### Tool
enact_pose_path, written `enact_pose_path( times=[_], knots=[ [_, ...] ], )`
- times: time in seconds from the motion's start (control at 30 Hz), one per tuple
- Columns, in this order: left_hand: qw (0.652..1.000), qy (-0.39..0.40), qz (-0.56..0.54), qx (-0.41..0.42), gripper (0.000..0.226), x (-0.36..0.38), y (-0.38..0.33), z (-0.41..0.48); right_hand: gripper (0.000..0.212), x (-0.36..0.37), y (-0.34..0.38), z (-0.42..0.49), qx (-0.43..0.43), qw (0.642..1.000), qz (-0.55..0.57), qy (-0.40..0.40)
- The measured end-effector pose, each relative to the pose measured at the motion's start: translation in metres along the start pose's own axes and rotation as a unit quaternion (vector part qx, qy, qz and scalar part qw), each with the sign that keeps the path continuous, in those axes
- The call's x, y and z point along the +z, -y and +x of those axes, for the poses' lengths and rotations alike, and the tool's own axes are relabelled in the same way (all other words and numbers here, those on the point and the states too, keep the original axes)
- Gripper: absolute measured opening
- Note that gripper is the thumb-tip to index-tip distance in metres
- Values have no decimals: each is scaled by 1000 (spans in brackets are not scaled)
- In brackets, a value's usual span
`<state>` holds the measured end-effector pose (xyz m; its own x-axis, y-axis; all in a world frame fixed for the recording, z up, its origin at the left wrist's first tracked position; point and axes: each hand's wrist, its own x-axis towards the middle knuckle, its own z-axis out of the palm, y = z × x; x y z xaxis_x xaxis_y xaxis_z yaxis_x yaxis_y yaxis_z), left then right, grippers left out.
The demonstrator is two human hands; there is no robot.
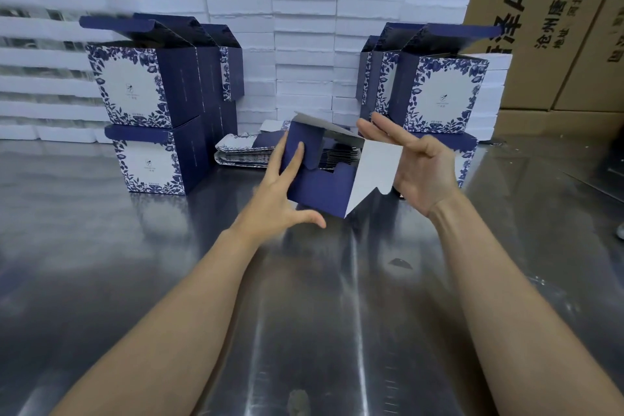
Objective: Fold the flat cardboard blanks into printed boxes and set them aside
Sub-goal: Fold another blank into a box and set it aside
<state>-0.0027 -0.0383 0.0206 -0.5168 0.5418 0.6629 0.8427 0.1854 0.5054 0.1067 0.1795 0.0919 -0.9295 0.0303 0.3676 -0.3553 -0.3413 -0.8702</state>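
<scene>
Half-folded box (pixel 320 176): held off the steel table (pixel 101 263) at centre frame, tilted, navy outside, white inside; bottom flaps partly tucked, one white flap hanging open toward 4 o'clock.
Left hand (pixel 287 192): fingers straight and spread, flat against the navy face at 9 o'clock of the box; thumb reaching under the lower edge; a wide, pressing contact, not a pinch.
Right hand (pixel 422 162): at 3 o'clock of the box, fingers extended and relaxed; palm beside the white flap; whether it touches the card cannot be told.
Flat blanks (pixel 243 154): low pile lying on the table just behind the held box, toward 11 o'clock.
Finished boxes, left stack (pixel 148 111): at 10 o'clock, stacked two high, lids up.
Finished boxes, right stack (pixel 435 88): at 2 o'clock, also stacked, lids up.
White packs (pixel 304 44): wall of stacked rows at 12 o'clock, with brown shipping cartons (pixel 540 27) behind.
Handling, judged: thin printed card, very light, stiff only along panels and weak at scored creases; easily dented or scuffed; coated surface probably somewhat slick.
Where to hold, judged: flat panels and corners, pressure spread across fingers; flaps best moved near their creases, not by the free edge.
</scene>
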Motion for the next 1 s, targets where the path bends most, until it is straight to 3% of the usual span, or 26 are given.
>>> enact_pose_path(
  times=[0.07, 0.27, 0.47, 0.53, 0.73, 0.83, 0.87, 1.0],
  knots=[
    [999, 19, 38, 9, 128, 1, 1, 1, 57, 2, -1, 2, -16, 996, -81, -10],
    [991, -57, 110, 44, 101, 3, 4, 2, 41, 14, -3, 3, -98, 950, -298, -8],
    [981, -55, 145, 117, 83, 11, -20, 3, 26, 26, -17, 6, -205, 893, -350, -195],
    [983, -56, 134, 115, 80, 13, -23, 2, 22, 24, -17, 7, -227, 879, -355, -224],
    [995, -67, 56, 57, 88, 13, -19, -1, 30, 30, -19, 6, -216, 882, -385, -163],
    [996, -62, 43, 36, 94, 15, -16, -1, 18, 31, -20, 4, -197, 890, -385, -141],
    [997, -65, 25, 21, 98, 15, -15, -1, 14, 29, -20, 3, -196, 885, -401, -134],
    [997, -66, -34, -23, 106, 13, -17, -2, 31, 21, -24, 3, -219, 829, -500, -120]
  ],
)
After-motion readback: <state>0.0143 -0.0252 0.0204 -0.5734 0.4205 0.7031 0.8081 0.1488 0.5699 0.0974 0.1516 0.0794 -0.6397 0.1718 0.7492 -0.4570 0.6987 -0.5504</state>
